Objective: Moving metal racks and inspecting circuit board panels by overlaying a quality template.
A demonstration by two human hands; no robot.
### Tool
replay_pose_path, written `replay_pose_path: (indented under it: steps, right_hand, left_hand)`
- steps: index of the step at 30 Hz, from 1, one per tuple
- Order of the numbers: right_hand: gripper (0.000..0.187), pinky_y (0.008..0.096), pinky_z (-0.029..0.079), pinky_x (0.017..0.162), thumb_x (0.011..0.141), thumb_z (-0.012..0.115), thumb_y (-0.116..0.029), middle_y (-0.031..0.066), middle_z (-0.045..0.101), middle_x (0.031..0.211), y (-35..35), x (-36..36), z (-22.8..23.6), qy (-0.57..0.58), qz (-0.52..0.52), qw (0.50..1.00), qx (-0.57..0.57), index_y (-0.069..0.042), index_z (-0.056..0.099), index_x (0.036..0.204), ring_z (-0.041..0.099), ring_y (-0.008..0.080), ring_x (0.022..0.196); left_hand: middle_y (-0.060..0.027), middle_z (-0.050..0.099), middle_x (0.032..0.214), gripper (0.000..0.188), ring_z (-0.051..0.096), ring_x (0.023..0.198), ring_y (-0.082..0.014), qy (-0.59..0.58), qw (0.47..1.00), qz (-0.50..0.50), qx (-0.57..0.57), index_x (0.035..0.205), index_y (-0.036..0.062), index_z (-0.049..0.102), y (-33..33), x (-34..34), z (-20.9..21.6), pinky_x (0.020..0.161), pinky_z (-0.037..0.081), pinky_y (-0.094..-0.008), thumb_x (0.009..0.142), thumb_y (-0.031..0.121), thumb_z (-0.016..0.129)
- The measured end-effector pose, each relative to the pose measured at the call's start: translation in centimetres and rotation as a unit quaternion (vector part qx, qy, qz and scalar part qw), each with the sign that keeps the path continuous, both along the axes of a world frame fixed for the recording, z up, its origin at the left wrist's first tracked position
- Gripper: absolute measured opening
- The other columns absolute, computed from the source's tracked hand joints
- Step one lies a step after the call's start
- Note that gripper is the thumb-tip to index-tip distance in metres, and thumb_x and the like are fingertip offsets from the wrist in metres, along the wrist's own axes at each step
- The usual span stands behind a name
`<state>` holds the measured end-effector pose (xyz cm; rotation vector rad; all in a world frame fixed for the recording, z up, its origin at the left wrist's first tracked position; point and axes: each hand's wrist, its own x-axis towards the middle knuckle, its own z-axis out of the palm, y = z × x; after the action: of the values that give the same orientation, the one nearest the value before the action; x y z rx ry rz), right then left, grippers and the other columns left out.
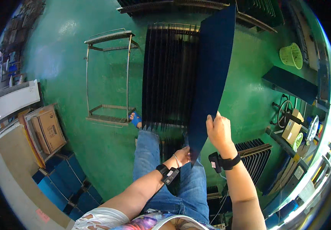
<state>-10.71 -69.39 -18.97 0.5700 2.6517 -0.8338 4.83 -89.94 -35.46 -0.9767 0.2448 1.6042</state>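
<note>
A large dark blue flat panel [214, 65] stands tilted in front of me, its long side running away from me. My right hand [218, 130] grips its right edge, thumb on the face toward me. Down at the panel's near end, my left hand [184, 155] has its fingers closed at the lower left edge; part of those fingers is hidden. Directly left of the panel is a slotted rack [173, 26] holding several dark upright panels [165, 76] in close rows. Both wrists carry black strapped devices.
An empty metal rack frame [128, 76] stands on the green floor at left. More loaded racks [255, 157] are at right and at the far edge. Cardboard boxes [48, 128] and blue bins [64, 180] lie left; a yellow-green basket [291, 56] and a stool [290, 80] are right.
</note>
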Motion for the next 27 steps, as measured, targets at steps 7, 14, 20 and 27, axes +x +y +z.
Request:
replay_pose_path:
  steps: [7,14,20,27]
  right_hand:
    - [0.032,0.0445,0.046,0.059,0.082,0.046,-0.018,0.0237,0.058,0.063,0.8,-1.1,-1.6,0.006,-0.014,1.000,-0.004,0.011,0.055,0.091,0.057,0.0382,0.059]
    - [0.032,0.0449,0.045,0.062,0.082,0.046,-0.020,0.0232,0.058,0.064,-0.2,-0.9,-2.8,-0.039,0.001,0.999,0.017,0.009,0.055,0.093,0.057,0.0383,0.061]
    - [0.036,0.0450,0.046,0.064,0.082,0.045,-0.020,0.0244,0.059,0.067,0.8,-2.0,-4.4,-0.004,0.005,1.000,0.028,0.011,0.056,0.096,0.058,0.0387,0.065]
    - [0.030,0.0453,0.046,0.068,0.080,0.046,-0.018,0.0257,0.059,0.070,1.1,-3.9,-4.8,-0.029,-0.002,0.999,0.020,0.009,0.057,0.087,0.058,0.0400,0.068]
  left_hand:
    - [-0.0097,0.059,0.094,0.025,0.058,0.082,-0.0246,0.044,0.998,-0.015,-0.034,0.106,0.0070,0.051,0.8,-0.5,-1.1,0.070,0.049,-0.0345,0.092,0.025,0.041]
    - [-0.0103,0.059,0.098,0.026,0.059,0.088,-0.0271,0.008,0.998,-0.032,-0.061,0.109,0.0046,0.049,0.5,-0.2,-1.0,0.075,0.050,-0.0359,0.093,0.023,0.040]
    - [-0.0107,0.059,0.099,0.029,0.059,0.090,-0.0273,0.059,0.997,-0.031,-0.038,0.109,0.0015,0.049,0.3,-0.2,-1.3,0.078,0.049,-0.0368,0.091,0.023,0.045]
    - [-0.0209,0.055,0.106,0.030,0.056,0.096,-0.0334,0.001,0.999,-0.022,-0.044,0.109,-0.0028,0.048,0.9,-2.0,1.0,0.080,0.049,-0.0390,0.090,0.021,0.046]
